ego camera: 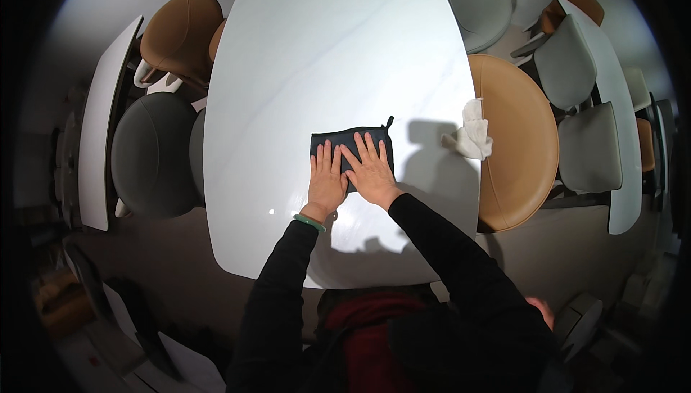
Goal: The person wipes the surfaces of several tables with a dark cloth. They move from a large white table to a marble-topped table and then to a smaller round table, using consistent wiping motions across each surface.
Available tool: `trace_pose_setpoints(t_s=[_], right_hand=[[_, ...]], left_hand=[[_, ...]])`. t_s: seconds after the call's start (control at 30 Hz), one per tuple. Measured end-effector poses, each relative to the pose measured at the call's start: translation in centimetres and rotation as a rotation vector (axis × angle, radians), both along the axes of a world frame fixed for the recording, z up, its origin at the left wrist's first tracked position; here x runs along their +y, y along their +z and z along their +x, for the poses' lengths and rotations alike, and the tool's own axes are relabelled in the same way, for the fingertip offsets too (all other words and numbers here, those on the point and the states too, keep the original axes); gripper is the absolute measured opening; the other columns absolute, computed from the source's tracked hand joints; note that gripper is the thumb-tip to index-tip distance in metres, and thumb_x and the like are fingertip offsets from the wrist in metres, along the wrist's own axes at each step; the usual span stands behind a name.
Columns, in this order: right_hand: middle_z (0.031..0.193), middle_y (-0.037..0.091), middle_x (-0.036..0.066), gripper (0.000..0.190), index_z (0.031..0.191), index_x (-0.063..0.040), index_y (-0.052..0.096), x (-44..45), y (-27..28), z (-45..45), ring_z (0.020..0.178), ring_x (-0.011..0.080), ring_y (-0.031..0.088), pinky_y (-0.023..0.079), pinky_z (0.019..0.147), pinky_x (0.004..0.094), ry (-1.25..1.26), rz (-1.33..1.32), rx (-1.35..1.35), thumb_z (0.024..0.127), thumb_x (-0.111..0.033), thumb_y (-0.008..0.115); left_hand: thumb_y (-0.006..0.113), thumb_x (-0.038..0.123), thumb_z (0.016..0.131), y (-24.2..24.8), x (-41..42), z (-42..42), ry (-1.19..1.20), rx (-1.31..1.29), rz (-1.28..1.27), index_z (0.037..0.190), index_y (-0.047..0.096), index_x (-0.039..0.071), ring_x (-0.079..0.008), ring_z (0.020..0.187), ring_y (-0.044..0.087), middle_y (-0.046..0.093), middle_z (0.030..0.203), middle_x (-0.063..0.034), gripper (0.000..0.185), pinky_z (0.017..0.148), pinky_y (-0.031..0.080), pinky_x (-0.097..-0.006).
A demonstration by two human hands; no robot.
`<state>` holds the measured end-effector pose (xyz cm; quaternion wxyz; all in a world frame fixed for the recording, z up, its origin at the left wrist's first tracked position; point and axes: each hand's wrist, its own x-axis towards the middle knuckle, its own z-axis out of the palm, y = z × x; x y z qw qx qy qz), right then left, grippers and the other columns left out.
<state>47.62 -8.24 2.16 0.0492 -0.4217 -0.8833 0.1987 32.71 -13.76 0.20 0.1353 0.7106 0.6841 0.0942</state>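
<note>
A dark grey folded cloth (349, 138) with black edging lies flat on a white marble-patterned table (334, 53). A small loop sticks out from its far right corner. My left hand (327, 185) rests palm down on the cloth's left half, a green bangle around the wrist. On the right half, my right hand (372, 171) is also laid flat, its fingers spread. The two thumbs meet or nearly meet near the cloth's middle. Neither hand is closed around anything, and the palms hide much of the cloth's near part.
Crumpled white tissue or cloth (473, 133) sits at the table's right edge, partly overhanging. Beside it stands a tan chair (518, 144), with a grey chair (478, 7) farther back. Dark grey (155, 155) and brown chairs (182, 30) line the left side. Other tables flank both sides.
</note>
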Motion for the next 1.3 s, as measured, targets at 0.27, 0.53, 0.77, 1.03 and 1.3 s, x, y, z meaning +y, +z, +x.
trace_pose_setpoints(t_s=[0.27,0.53,0.77,1.03,1.3], right_hand=[[0.143,0.038,0.024,0.040,0.127,-0.008,0.057,1.4,1.3,4.3,0.134,0.0429,0.031,0.024,0.111,0.0535,-0.241,0.205,0.428,0.088,-0.015,0.060],[0.119,0.060,0.014,0.029,0.115,-0.005,0.063,0.1,1.0,11.8,0.115,0.0318,0.054,0.043,0.098,0.0403,-0.498,0.094,0.577,0.087,-0.001,0.056],[0.109,0.065,0.012,0.026,0.115,-0.002,0.063,-4.3,0.2,18.0,0.100,0.0208,0.064,0.050,0.089,0.0300,-0.852,-0.039,0.764,0.092,0.000,0.053],[0.099,0.065,0.001,0.024,0.113,-0.001,0.063,-12.0,-1.5,22.3,0.089,0.0101,0.061,0.050,0.082,0.0243,-1.149,-0.134,1.013,0.094,0.000,0.050],[0.096,0.063,0.004,0.025,0.115,0.001,0.061,-17.8,2.7,23.9,0.080,0.0082,0.056,0.048,0.074,0.0219,-1.298,-0.353,1.133,0.094,-0.001,0.048]], left_hand=[[0.048,0.020,0.091,0.4,-0.1,-0.3,-0.006,-0.024,-0.017,0.150,0.023,0.001,-0.0398,0.145,0.015,0.015,0.157,-0.0223,0.067,0.117,0.013,-0.0519],[0.049,0.019,0.091,0.0,-0.3,-0.4,-0.001,0.005,-0.008,0.149,0.024,0.002,-0.0396,0.144,0.016,0.015,0.157,-0.0214,0.066,0.117,0.014,-0.0515],[0.051,0.019,0.091,-0.3,0.1,-0.9,-0.020,0.036,-0.007,0.149,0.025,0.002,-0.0396,0.143,0.018,0.017,0.156,-0.0215,0.066,0.116,0.017,-0.0512],[0.058,0.019,0.088,0.7,0.7,-0.1,-0.061,0.054,0.027,0.147,0.030,0.003,-0.0392,0.144,0.017,0.019,0.156,-0.0199,0.067,0.115,0.017,-0.0529],[0.057,0.020,0.090,1.5,-1.9,4.6,-0.164,-0.063,0.109,0.146,0.032,0.004,-0.0400,0.144,0.016,0.021,0.155,-0.0193,0.063,0.115,0.015,-0.0544]])
